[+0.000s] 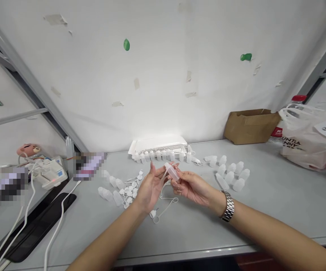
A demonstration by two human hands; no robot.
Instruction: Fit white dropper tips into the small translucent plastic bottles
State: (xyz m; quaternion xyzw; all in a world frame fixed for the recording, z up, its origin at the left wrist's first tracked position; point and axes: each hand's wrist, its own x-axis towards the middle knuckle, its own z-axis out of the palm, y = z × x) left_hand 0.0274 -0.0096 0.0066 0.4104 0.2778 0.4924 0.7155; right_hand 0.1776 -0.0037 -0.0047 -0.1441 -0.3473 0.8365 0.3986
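Observation:
Between the fingers of my right hand (192, 186) is a small translucent squeeze bottle (173, 172), tilted with its neck up and to the left. My left hand (149, 187) is open beside it, thumb raised and fingers stretched out behind the bottle's neck; whether they touch it I cannot tell. Below the hands lie white cap pieces with ring straps (166, 211). A pile of white caps (129, 192) sits left of my left hand, with loose bottles (117, 197) next to it. More bottles (230, 177) stand or lie to the right.
Behind the hands, a row of capped bottles (163, 155) stands before a white tray (159, 143). A cardboard box (251, 126) and a plastic bag (309, 145) occupy the back right. Phones, white cables (62, 210) and a black power bank-like slab (41, 229) lie left.

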